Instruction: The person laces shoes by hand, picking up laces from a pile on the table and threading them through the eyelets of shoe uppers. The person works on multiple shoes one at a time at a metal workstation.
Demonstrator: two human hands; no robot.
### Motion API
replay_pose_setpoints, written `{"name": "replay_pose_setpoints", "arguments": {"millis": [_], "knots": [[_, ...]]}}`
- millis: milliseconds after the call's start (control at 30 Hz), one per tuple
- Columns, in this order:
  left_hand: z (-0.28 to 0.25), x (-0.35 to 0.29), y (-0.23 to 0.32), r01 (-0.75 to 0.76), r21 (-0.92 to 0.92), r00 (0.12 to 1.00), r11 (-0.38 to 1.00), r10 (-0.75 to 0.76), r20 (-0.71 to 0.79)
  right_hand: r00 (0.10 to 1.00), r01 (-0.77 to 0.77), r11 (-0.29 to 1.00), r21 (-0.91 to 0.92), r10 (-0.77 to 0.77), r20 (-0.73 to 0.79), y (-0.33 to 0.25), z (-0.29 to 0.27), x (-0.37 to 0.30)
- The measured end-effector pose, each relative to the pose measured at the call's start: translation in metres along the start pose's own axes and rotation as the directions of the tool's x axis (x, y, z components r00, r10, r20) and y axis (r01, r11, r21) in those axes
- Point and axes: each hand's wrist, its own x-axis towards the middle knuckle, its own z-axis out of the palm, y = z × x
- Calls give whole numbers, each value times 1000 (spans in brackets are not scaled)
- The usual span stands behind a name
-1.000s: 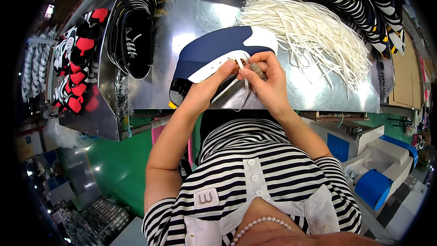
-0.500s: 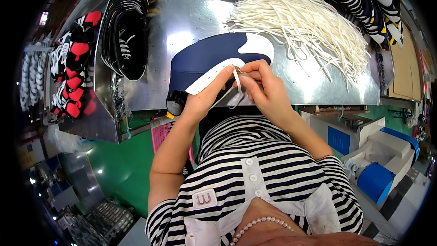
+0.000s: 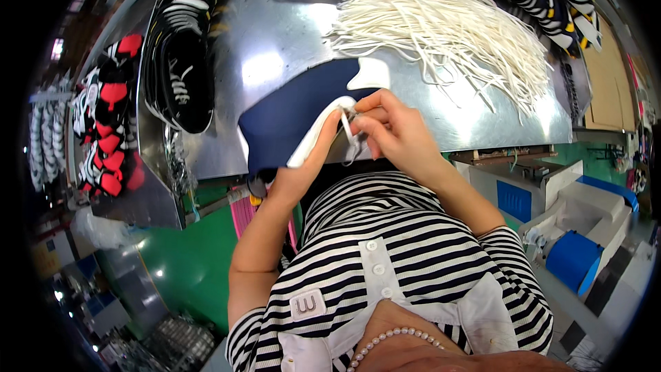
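Shoe (image 3: 289, 120) now tilted sole-up toward me; my left hand (image 3: 303, 165) is clamping its sole, right hand (image 3: 392, 131) pinching the lace (image 3: 349, 127) beside it, threading continuing.

Landmark: navy shoe (image 3: 289, 120)
Beyond it: I see bare metal surface (image 3: 275, 48), passable.
Its right: white lace heap (image 3: 441, 34) blocks.
Its left: stacked black striped shoes (image 3: 182, 62) crowd the edge.

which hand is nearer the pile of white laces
Right. The right hand sits just below the lace pile; the left hand is farther down and left, under the navy shoe.
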Motion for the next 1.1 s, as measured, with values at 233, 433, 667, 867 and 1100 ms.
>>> {"name": "replay_pose_setpoints", "arguments": {"millis": [233, 433, 667, 867, 1100], "knots": [[11, -9, 35, -323, 389, 928, 863, 208, 310, 991, 133, 904, -407, -136, 21, 39, 16, 6], [8, -29, -2, 168, 200, 966, 965, -202, 162, 986, 154, 785, -600, -83, 145, 14, 12, 12], [-19, 6, -17, 462, -413, 880, 785, -346, 326, 904, 246, 721, -648, -413, -116, 0, -61, -12], [-40, 27, -56, 475, 243, 827, 846, -524, 205, 978, 69, 940, -334, -130, -164, 26, -22, 37], [-30, 21, -3, -185, 500, 898, 846, -62, 436, 952, 39, 987, 157, 12, -307, 51, -47, 51]]}}
